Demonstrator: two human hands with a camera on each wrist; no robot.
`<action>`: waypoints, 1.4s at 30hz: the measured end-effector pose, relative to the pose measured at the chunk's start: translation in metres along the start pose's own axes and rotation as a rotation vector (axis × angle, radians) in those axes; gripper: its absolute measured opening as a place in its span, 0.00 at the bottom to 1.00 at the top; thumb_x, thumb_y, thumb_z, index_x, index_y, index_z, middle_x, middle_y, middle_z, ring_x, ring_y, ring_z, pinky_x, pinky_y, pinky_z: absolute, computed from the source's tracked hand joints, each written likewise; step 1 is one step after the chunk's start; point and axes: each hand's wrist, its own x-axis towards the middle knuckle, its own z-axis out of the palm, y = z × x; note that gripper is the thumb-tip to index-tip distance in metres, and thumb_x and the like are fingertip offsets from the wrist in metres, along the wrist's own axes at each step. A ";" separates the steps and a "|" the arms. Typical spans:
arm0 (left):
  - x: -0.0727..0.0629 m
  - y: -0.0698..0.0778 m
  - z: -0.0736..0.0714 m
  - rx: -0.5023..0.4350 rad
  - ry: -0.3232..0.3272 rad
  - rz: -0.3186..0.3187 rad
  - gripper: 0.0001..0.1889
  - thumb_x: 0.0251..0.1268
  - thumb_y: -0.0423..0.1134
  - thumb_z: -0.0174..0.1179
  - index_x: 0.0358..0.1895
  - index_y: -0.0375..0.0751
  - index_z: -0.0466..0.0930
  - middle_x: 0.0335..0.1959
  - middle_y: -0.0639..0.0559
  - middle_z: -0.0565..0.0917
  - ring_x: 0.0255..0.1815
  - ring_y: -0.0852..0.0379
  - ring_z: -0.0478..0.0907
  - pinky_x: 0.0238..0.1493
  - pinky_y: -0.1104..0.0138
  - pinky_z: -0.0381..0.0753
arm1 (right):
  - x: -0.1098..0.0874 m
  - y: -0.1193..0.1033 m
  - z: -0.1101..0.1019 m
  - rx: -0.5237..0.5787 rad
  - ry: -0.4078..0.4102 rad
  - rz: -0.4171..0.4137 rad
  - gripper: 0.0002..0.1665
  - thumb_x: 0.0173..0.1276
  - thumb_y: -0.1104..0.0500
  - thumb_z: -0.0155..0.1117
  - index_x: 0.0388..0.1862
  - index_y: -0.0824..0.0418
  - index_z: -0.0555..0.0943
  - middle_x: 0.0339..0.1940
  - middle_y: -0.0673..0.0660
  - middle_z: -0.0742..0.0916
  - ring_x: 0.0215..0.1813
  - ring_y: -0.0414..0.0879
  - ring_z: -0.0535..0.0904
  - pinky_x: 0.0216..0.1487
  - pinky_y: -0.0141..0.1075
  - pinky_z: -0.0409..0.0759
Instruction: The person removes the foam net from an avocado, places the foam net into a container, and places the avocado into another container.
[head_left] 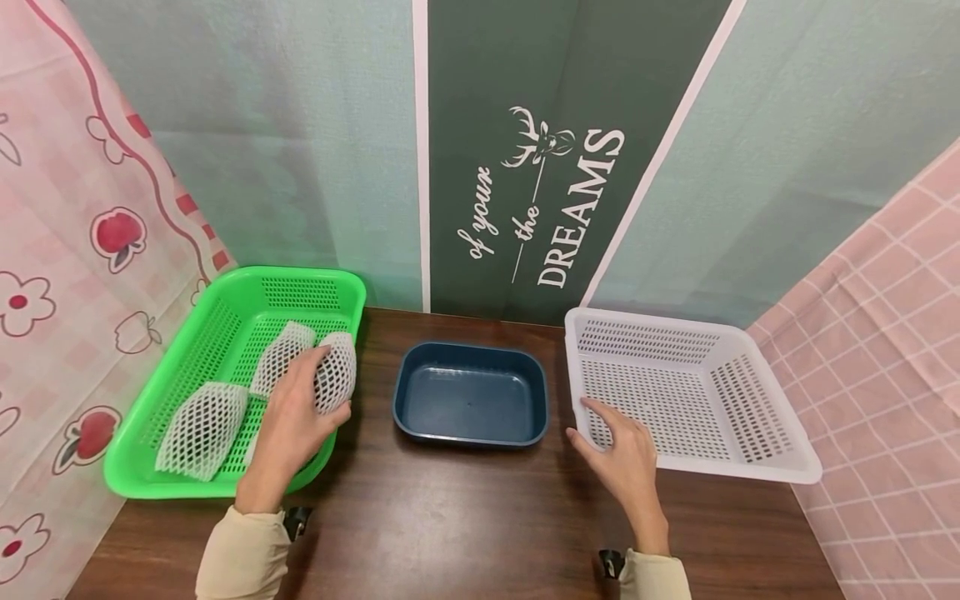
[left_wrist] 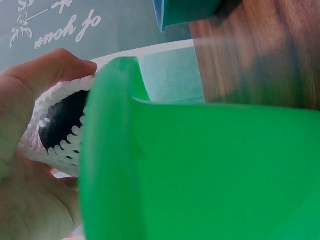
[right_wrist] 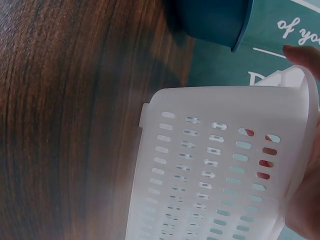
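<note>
My left hand [head_left: 292, 408] grips a dark item in a white foam net [head_left: 335, 372] at the right side of the green basket [head_left: 345, 287]. In the left wrist view, something dark and shiny shows through the open end of the net [left_wrist: 60, 152]; its kind cannot be told. Two more white foam-net bundles [head_left: 202, 429] [head_left: 288, 350] lie in the green basket, and part of another shows under my wrist. Over the left front rim of the white basket [head_left: 806, 471], my right hand [head_left: 626, 454] holds nothing, its fingers loosely bent. Whether it touches the rim is unclear.
A dark blue tray [head_left: 468, 433] stands between the two baskets on the brown wooden table [head_left: 450, 517]. Behind is a green cloth with white lettering [head_left: 581, 208]. Patterned pink cloths hang at the left [head_left: 45, 250] and right [head_left: 900, 350].
</note>
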 end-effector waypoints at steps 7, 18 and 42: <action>0.000 0.006 0.005 -0.026 -0.015 0.020 0.43 0.44 0.30 0.74 0.69 0.34 0.65 0.65 0.32 0.72 0.64 0.32 0.69 0.63 0.38 0.67 | 0.000 0.000 0.000 0.001 0.006 -0.009 0.30 0.53 0.50 0.78 0.56 0.53 0.84 0.56 0.62 0.87 0.57 0.62 0.82 0.59 0.56 0.71; -0.004 0.019 0.014 -0.055 -0.082 0.021 0.45 0.45 0.31 0.74 0.71 0.35 0.63 0.68 0.34 0.70 0.67 0.34 0.69 0.65 0.40 0.68 | -0.002 0.001 0.001 -0.002 0.006 -0.016 0.30 0.53 0.50 0.78 0.56 0.53 0.84 0.56 0.62 0.87 0.56 0.62 0.82 0.57 0.55 0.71; -0.007 0.030 0.028 -0.099 -0.237 0.086 0.47 0.47 0.35 0.75 0.73 0.38 0.61 0.70 0.40 0.70 0.67 0.38 0.70 0.66 0.44 0.70 | 0.002 0.002 0.002 0.009 0.028 -0.043 0.29 0.52 0.51 0.78 0.55 0.54 0.85 0.54 0.62 0.88 0.54 0.62 0.83 0.56 0.55 0.73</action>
